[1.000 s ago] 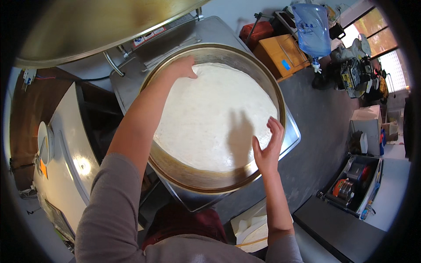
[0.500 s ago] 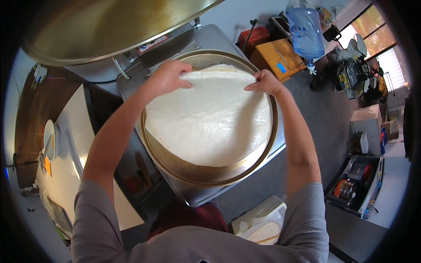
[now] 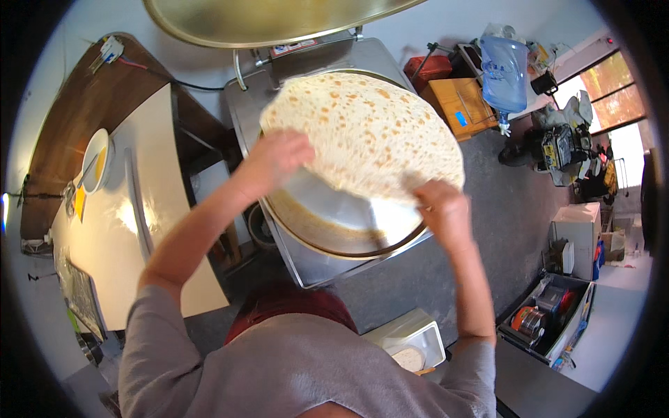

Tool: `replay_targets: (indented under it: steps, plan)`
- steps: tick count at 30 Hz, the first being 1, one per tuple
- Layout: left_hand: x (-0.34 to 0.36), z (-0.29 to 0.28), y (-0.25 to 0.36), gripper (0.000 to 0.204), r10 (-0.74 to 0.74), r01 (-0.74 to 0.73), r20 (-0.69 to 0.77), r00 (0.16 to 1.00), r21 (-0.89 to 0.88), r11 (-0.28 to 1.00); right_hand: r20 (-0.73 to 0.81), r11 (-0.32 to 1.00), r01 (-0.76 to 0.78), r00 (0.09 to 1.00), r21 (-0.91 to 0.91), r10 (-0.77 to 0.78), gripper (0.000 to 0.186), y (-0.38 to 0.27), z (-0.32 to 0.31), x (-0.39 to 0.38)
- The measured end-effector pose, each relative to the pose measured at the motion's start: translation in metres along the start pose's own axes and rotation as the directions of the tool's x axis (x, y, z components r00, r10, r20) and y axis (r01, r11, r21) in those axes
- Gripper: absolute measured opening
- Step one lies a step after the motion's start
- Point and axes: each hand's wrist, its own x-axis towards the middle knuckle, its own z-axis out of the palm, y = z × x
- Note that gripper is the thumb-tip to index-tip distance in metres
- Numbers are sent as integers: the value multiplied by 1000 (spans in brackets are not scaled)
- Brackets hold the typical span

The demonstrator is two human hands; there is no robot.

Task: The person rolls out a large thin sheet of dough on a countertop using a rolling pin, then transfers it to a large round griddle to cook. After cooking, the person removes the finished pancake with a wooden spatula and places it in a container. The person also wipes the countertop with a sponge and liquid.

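Observation:
A large round flatbread (image 3: 362, 129), its upper face speckled brown, is lifted partly out of the round metal griddle pan (image 3: 327, 226). My left hand (image 3: 286, 150) is closed on its near edge at the left, and my right hand (image 3: 435, 195) pinches the near edge at the right; both are slightly blurred. The pan's shiny bottom shows below the bread. The pan's lid (image 3: 275, 17) stands raised at the back on hinged supports of the steel cooker housing (image 3: 247, 115).
A pale worktop (image 3: 139, 265) with a bowl (image 3: 97, 160) is at the left. A water jug (image 3: 503, 80), wooden box (image 3: 449, 97) and red case (image 3: 428, 70) stand back right. A white bin (image 3: 432, 341) is below; a black crate (image 3: 540, 317) is at lower right.
The bread was white side up in the pan; now it is flipped to its spotted face and shifted back. My hands have moved from the far edge toward me, holding the bread.

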Motion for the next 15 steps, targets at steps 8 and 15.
replay_targets:
  steps: [8,15]
  plan:
    - [-216,-30,114,16,-646,644,-5,763,84,760,232,965,-206,958,160,166,68,-58,63,-119]
    - [-324,-94,192,37,-885,957,-381,268,211,199,161,876,-116,986,469,44,66,-124,105,-98]
